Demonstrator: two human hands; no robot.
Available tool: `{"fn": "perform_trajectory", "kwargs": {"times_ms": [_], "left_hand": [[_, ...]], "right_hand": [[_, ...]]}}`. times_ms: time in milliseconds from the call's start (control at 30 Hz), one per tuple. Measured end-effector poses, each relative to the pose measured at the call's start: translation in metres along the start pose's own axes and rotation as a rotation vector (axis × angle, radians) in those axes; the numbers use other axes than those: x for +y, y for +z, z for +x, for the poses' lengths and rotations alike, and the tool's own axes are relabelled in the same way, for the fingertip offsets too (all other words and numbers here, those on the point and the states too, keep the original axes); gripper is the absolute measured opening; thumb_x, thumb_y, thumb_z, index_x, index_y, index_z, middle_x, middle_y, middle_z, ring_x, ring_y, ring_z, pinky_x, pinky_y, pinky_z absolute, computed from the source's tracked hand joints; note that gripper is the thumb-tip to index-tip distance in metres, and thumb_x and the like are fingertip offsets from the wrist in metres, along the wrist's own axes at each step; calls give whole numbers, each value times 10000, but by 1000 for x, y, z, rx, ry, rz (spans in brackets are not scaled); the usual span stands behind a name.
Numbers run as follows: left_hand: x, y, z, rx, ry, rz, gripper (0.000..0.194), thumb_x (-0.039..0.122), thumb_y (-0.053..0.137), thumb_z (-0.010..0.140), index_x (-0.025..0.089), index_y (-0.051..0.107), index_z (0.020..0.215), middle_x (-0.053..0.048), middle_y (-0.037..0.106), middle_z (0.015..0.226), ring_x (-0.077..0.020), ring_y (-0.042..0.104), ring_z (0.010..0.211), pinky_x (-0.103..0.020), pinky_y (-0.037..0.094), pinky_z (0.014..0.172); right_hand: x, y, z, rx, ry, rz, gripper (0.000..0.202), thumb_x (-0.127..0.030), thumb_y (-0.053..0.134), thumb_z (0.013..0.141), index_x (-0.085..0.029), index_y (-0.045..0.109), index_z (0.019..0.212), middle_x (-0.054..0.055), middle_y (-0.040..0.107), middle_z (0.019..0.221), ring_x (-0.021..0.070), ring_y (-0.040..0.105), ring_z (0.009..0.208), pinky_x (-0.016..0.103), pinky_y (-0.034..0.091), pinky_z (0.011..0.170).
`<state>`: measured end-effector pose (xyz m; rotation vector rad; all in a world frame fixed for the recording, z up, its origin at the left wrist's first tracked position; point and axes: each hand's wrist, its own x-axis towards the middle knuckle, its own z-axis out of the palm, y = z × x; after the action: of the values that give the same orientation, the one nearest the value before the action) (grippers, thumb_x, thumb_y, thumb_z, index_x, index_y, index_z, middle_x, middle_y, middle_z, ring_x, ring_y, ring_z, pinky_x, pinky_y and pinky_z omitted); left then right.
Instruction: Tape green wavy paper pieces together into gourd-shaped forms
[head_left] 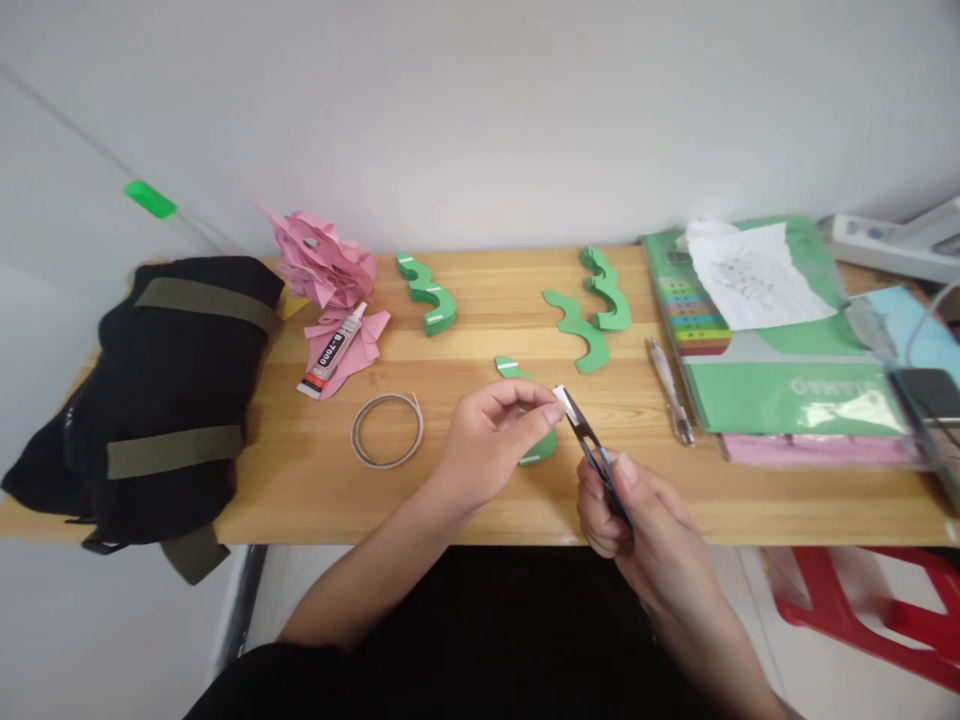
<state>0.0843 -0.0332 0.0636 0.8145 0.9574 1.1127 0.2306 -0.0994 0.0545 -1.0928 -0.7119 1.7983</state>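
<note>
My left hand (pixel 487 440) is closed in a pinch on a short white strip of double-sided tape (pixel 563 401). The strip lies at the tips of small black scissors (pixel 604 470), which my right hand (pixel 637 515) grips. Partly hidden behind my left fingers is a wavy green paper piece (pixel 541 446) with white strips on it. A roll of tape (pixel 358 428) lies flat to the left of my left hand.
Farther back are a green paper stack with white strips (pixel 441 308), another green stack (pixel 611 300) and a loose green piece (pixel 591 348). Pink paper cutouts (pixel 319 262) and a glue tube (pixel 334 350) lie left, beside a black bag (pixel 180 390). Right are a pen (pixel 666 380) and a green folder (pixel 780 390).
</note>
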Motion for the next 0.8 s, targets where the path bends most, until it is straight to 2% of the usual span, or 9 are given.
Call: {"fn": "perform_trajectory", "kwargs": {"times_ms": [267, 500, 667, 800], "left_hand": [[3, 0, -1, -13, -12, 10, 117, 225, 749, 671, 157, 660, 706, 13, 663, 686, -87, 591, 640, -228, 480, 637], [6, -1, -4, -42, -33, 6, 118, 233, 745, 677, 161, 653, 694, 9, 657, 682, -95, 585, 640, -244, 480, 640], [3, -4, -4, -60, -38, -24, 138, 246, 769, 661, 162, 662, 691, 10, 659, 689, -84, 579, 640, -226, 475, 635], [4, -5, -3, -86, -54, -38, 170, 262, 789, 648, 156, 663, 689, 12, 648, 671, -80, 575, 630, -213, 458, 606]], "right_hand": [[-2, 2, 0, 38, -1, -78, 468, -613, 547, 847, -201, 434, 655, -88, 255, 491, 48, 166, 425, 207, 129, 378], [-4, 3, -1, 50, -28, -132, 484, -579, 537, 868, -208, 385, 597, -79, 260, 473, 53, 175, 422, 214, 137, 376], [-3, 0, -2, 23, -41, -137, 477, -551, 515, 895, -206, 376, 596, -76, 275, 469, 52, 190, 419, 209, 149, 373], [-2, 3, 0, 21, -19, -127, 488, -583, 537, 867, -211, 369, 601, -85, 257, 465, 48, 170, 413, 205, 140, 365]]}}
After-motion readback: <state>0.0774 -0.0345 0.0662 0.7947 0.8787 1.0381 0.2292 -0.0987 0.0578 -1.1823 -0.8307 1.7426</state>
